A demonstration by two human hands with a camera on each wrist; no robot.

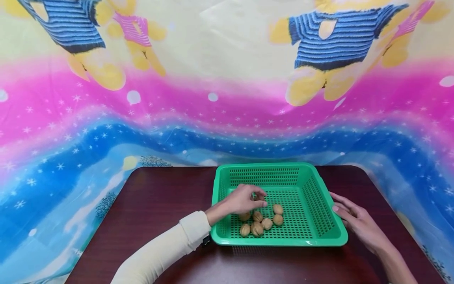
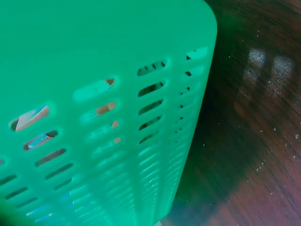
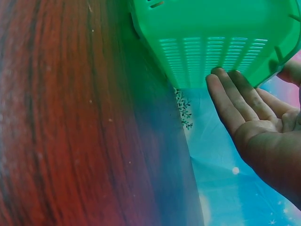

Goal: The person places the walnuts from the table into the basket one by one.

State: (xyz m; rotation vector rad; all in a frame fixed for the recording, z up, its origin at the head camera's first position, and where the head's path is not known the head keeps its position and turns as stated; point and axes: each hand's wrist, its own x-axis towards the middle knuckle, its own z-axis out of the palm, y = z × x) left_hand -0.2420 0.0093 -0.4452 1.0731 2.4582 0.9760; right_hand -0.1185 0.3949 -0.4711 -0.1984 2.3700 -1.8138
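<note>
A green plastic basket [image 1: 319, 205] with slotted walls stands on the table. Several walnuts [image 1: 257, 228] lie on its floor toward the front left. My left hand [image 1: 244, 199] reaches over the left rim into the basket, just above the walnuts, with thumb and fingertips apart. A brownish patch shows in the gap behind them; I cannot tell whether it is a walnut. In the left wrist view the basket's outer wall [image 2: 117, 174] covers most of that hand. At the basket's right rim is my right hand [image 1: 358, 225], its fingers [image 3: 235, 99] straight along the outer wall and its thumb at the rim.
The dark wooden table [image 1: 170, 185] extends to both sides of the basket and in front of it. Behind it hangs a colourful cloth [image 1: 227, 102] with printed bears and snowflakes, close to the table's back edge. A dark strap [image 1: 206, 240] shows by the left cuff.
</note>
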